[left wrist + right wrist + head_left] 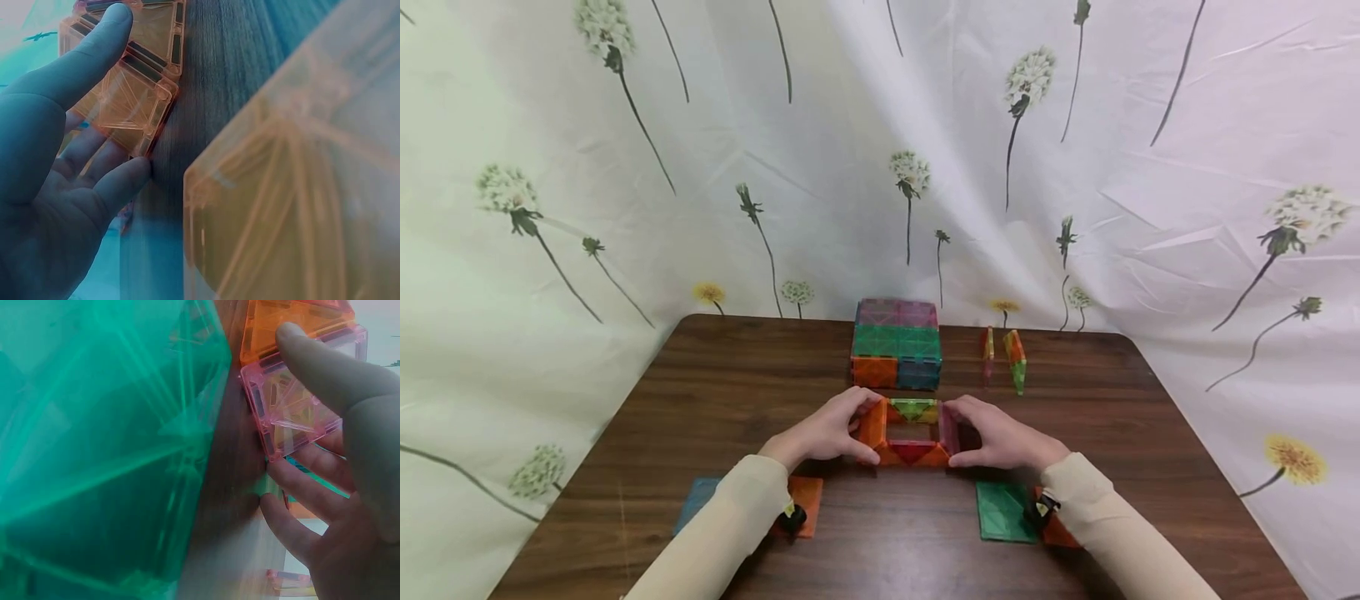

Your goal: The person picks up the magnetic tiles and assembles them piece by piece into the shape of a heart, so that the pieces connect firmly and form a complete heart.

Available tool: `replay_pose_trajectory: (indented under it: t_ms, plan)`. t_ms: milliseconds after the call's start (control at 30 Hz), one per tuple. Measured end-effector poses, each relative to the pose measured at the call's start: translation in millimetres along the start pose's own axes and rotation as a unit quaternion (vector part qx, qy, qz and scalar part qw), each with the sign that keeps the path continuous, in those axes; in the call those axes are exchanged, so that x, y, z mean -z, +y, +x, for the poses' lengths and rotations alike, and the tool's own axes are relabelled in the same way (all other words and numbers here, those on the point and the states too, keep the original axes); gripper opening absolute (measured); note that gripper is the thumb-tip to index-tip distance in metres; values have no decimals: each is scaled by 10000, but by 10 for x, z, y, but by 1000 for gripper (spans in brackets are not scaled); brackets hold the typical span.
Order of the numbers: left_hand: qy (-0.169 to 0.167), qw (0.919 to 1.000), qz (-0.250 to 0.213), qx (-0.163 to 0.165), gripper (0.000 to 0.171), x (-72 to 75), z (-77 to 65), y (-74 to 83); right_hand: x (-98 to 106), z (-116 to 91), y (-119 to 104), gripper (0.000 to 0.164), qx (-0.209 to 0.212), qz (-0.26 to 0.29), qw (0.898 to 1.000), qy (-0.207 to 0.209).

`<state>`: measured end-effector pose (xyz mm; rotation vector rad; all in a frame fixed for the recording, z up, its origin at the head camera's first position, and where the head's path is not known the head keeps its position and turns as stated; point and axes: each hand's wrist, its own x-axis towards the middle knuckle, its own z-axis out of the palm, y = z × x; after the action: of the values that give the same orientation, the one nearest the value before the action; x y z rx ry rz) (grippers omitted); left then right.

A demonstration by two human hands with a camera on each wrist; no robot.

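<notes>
A low open-topped ring of translucent magnetic tiles stands on the wooden table between the hands in the head view. Its left side is an orange tile (872, 428), its right side a pink tile (949, 428). The front wall (913, 454) is orange and red; the back wall (913, 410) shows green and yellow. My left hand (833, 432) grips the left end, thumb at the front corner and fingers toward the back. Mirroring it, my right hand (1002, 435) holds the pink end. Both wrist views show the thumb (94, 59) and thumb (319, 359) over the tile edges.
Behind the ring sits a block of tiles (897, 342) in pink, green, orange and blue. Two narrow upright pieces (1017, 362) stand to its right. Flat tiles lie under the forearms: blue (698, 502) and orange (808, 500) at left, green (1003, 510) and orange (1062, 533) at right.
</notes>
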<state>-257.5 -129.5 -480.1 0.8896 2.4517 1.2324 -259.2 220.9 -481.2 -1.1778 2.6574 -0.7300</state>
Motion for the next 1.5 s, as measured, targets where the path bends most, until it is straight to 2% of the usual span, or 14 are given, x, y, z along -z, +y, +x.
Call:
replay_pose_trajectory:
  t_ms: [167,367,467,633,733,800,900,1000,1067,1167,1400,1500]
  plan:
    - [-13,10000,43,-8,81,15,-9,24,9,25,-10,86,-32,106,9999,-4]
    - [-218,9996,159,16,90,81,-73,66,1,29,12,83,-16,74,10000,55]
    - [-185,9992,360,67,90,158,-165,55,-7,22,28,82,-77,80,9999,121]
    - [-179,9960,871,-26,73,308,-410,1,-18,5,55,84,-267,197,9994,104]
    - [-389,9936,1053,-98,64,374,-596,-19,-24,0,63,85,-307,219,9993,54]
    - [-635,9911,1168,-105,64,395,-715,-18,-21,1,65,85,-294,217,9993,36]
    - [-1075,9857,1294,54,77,395,-869,1,-8,10,67,84,-237,206,9995,48]
    - [-1399,9773,1549,374,96,379,-968,30,2,23,77,84,-150,164,9997,71]
    - [-1524,9708,1776,524,105,369,-998,42,10,25,82,83,-104,112,9999,69]
    - [-1527,9665,1987,562,104,362,-1009,53,16,23,80,84,-56,99,9999,41]
    - [-1235,9693,2094,363,80,384,-989,16,8,10,53,85,-212,124,9997,28]
    - [-1124,9733,1983,273,75,402,-969,-2,7,5,34,85,-254,121,9996,45]
